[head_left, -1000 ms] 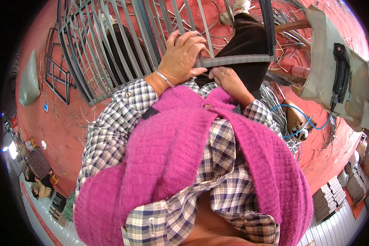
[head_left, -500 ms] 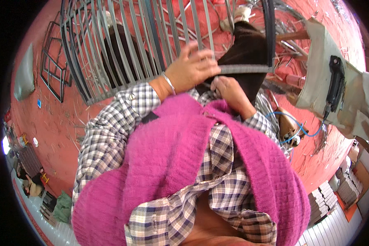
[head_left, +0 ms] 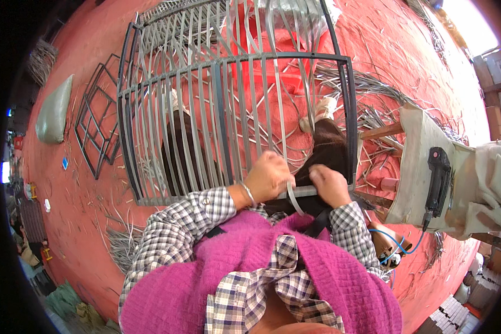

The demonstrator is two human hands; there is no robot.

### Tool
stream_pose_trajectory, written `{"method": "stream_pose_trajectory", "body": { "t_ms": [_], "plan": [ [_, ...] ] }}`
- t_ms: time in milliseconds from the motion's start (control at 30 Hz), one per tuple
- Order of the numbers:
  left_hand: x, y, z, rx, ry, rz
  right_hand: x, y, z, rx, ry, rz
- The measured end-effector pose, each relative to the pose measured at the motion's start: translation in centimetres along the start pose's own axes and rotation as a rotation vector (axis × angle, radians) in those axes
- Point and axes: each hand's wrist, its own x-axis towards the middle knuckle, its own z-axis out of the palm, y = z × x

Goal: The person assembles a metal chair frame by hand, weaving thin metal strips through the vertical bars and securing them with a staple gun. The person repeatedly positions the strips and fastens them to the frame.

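Curling over the near rail (head_left: 310, 191) of a dark, angular frame (head_left: 221, 128) that is lying across the brown-trousered legs (head_left: 328, 142), lined with parallel grey bands, a narrow pale strip (head_left: 293, 199) is passing through the left hand's (head_left: 269, 176) pinching fingers, while the right hand (head_left: 331, 185) is bending its fingers alongside, their grip impossible to tell.

From where I stand, the red floor (head_left: 94, 197) is brightly lit; a white glare (head_left: 468, 23) burns out the upper right, and a smaller bright patch (head_left: 5, 172) flares at the left rim; clear plastic (head_left: 303, 18) throws back highlights; the left hand (head_left: 269, 175) is softly blurred; straight lines bow toward the black, rounded border, where dim clutter (head_left: 29, 220) at the left is perhaps too smeared to name.
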Motion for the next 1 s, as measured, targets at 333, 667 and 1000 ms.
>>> {"method": "stream_pose_trajectory", "body": {
  "t_ms": [333, 667, 1000],
  "plan": [
    [17.1, -12.9, -13.4, 0.25, 0.164, -0.437, -0.3, 0.9, 2.4, -0.024, 0.039, -0.101],
    [19.4, -18.0, -13.8, -0.113, 0.077, -0.538, 2.4, 1.9, 2.3, -0.058, -0.038, -0.068],
    [18.4, -16.1, -14.0, -0.178, 0.018, -0.631, 0.7, 1.1, 1.7, -0.116, -0.105, -0.044]
  ]
}}
